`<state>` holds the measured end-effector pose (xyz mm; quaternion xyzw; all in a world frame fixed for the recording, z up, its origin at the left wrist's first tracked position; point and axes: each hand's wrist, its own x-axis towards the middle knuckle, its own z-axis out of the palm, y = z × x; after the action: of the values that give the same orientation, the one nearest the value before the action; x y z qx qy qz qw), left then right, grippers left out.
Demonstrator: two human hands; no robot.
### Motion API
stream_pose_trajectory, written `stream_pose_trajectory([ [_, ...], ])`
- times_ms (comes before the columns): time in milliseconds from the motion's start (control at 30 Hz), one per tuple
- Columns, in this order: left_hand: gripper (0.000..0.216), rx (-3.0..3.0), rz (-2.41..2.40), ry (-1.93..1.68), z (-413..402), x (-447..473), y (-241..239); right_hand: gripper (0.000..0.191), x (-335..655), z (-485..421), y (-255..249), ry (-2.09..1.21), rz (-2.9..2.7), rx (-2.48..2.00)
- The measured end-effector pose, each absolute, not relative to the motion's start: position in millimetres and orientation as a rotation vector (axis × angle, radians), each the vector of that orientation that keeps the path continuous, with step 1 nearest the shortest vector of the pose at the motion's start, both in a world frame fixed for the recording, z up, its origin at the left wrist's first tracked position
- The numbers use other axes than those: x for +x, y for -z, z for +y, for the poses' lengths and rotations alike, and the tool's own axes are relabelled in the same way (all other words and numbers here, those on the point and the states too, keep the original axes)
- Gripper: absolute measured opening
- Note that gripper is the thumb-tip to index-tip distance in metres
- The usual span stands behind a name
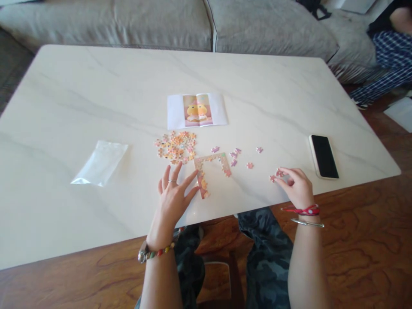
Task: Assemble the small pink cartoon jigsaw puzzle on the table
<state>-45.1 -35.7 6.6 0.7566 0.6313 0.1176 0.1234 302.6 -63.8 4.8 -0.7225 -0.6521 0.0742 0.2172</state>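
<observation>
My left hand lies flat on the white marble table, fingers spread, fingertips touching the left side of a partly joined puzzle frame. My right hand is curled in a pinch on small pink puzzle pieces near the table's front edge. A heap of loose orange and pink pieces sits just beyond my left hand. Several single pieces are scattered between the frame and my right hand. A reference picture sheet lies further back.
A clear plastic bag lies at the left. A black phone rests near the right edge. A grey sofa runs behind the table. Another person in blue plaid sits at the far right. Wooden floor lies below.
</observation>
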Motion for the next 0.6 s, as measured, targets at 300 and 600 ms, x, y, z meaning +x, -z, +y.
stream_pose_trajectory([
  [300, 0.042, 2.156, 1.863, -0.293, -41.2, -46.0, -13.1, 0.014, 289.3, -65.2, 1.5, -0.388, -1.913, -1.953],
  [600, 0.04, 2.2, 1.774, -0.316, -46.1, -46.9, -8.3, 0.03, 176.5, -75.7, -11.8, -1.471, -1.433, -1.539],
])
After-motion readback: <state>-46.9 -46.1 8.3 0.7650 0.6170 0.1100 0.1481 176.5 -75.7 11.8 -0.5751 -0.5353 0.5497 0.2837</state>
